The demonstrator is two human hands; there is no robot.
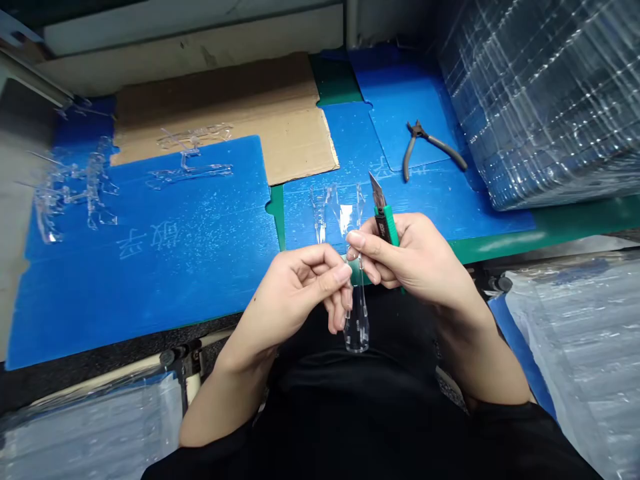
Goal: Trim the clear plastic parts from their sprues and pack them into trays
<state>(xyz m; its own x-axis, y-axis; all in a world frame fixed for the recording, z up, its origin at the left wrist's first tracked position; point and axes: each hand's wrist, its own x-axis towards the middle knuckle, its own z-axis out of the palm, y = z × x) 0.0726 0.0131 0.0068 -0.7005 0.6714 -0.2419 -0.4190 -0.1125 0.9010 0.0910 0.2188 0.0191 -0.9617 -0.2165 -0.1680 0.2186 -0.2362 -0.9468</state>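
Observation:
Between my hands is a long clear plastic part [357, 327], its wider rounded end hanging toward my lap. My left hand [305, 287] pinches its edge with thumb and fingers. My right hand [410, 257] grips a green and black utility knife [387, 220], blade out and pointing up and away from me. The right thumb and fingertips also touch the upper part of the clear piece. Another clear plastic piece [320, 213] lies on the blue sheet just beyond my fingers; where it ends and the held part begins is hard to make out.
Cutting pliers [419, 143] lie with handles spread on the blue sheet [210, 267]. Clear plastic sprues [75, 193] rest at the left, and another sprue [193, 157] straddles the cardboard [290, 133]. A tall stack of clear trays [550, 100] stands at the right. Wrapped bundles [580, 353] flank me below.

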